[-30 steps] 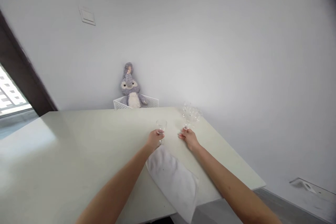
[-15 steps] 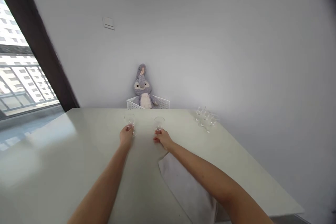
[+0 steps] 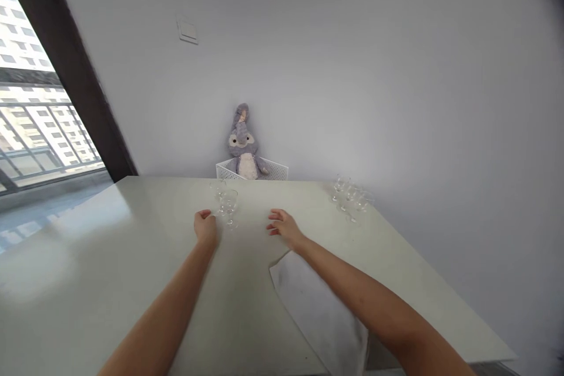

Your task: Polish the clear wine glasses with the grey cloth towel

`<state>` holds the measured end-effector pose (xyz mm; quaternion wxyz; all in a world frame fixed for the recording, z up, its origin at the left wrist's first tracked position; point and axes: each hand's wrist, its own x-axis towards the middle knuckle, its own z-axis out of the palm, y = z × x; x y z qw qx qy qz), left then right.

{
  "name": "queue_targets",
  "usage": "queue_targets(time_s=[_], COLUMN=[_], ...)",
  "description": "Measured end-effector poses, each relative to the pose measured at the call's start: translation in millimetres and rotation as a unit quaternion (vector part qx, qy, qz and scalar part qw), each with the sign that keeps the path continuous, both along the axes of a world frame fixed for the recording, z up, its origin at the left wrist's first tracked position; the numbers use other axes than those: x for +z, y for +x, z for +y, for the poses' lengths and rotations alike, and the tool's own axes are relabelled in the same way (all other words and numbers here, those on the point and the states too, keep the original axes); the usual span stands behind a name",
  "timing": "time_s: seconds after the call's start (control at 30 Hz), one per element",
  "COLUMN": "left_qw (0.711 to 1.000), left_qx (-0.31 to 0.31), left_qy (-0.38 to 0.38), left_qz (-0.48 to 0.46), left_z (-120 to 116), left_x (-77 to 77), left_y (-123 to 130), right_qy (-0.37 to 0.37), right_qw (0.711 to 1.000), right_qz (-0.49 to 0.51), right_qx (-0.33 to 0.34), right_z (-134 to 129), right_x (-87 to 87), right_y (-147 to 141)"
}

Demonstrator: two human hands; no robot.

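Observation:
Clear stemmed glasses stand close together near the table's far edge, left of centre. My left hand is just left of them, apart from the nearest glass, its fingers curled with nothing seen in them. To the right of the glasses, my right hand hovers over the table with fingers spread and empty. Below my right forearm lies a pale grey cloth, partly covered by the arm. A second group of several clear glasses is at the far right of the table.
The pale table reaches to a grey wall. Beyond its far edge, a plush toy sits in a white perforated basket. A dark frame and a window with a railing are on the left.
My right hand has let go of its glass and moved slightly right, fingers now spread. My left hand has come off its glass and shifted left. The glass from the right now stands beside the left ones.

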<state>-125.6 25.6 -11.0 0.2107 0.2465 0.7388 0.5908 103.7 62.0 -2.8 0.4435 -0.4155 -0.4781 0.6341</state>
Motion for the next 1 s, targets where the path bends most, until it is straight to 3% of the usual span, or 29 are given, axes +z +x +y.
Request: queue_targets(time_s=[0.1, 0.23, 0.3, 0.37, 0.47, 0.67, 0.83, 1.0], left_qw=[0.997, 0.986, 0.982, 0.979, 0.977, 0.977, 0.978, 0.978], left_qx=[-0.053, -0.114, -0.121, -0.121, -0.114, -0.086, -0.061, -0.046], left_qy=[-0.025, -0.056, -0.071, -0.085, -0.099, -0.091, -0.094, -0.103], left_qz=[0.048, 0.104, 0.124, 0.138, 0.152, 0.173, 0.178, 0.176], left_z=[-8.1, -6.2, -0.1, 7.1, 15.3, 15.3, 18.4, 26.3], left_x=[-0.9, -6.2, -7.7, -7.8, -6.7, -8.4, -12.4, -9.8], left_y=[11.9, 27.8, 32.6, 34.4, 31.1, 9.0, -5.3, -15.9], right_qy=[0.001, -0.025, -0.032, -0.03, -0.016, -0.004, 0.003, 0.008], right_qw=[0.986, 0.931, 0.909, 0.904, 0.921, 0.942, 0.952, 0.967], right_qz=[0.001, -0.005, -0.003, -0.002, -0.008, -0.054, -0.075, -0.07], right_qx=[-0.164, -0.365, -0.416, -0.427, -0.389, -0.331, -0.296, -0.243], right_z=[1.8, 7.1, 13.7, 24.0, 43.6, 67.8, 60.7, 40.0], right_x=[-6.3, -19.6, -22.8, -22.4, -18.7, -21.4, -29.1, -24.8], right_y=[75.4, 174.2, 209.6, 231.4, 242.0, 233.1, 220.8, 195.1])
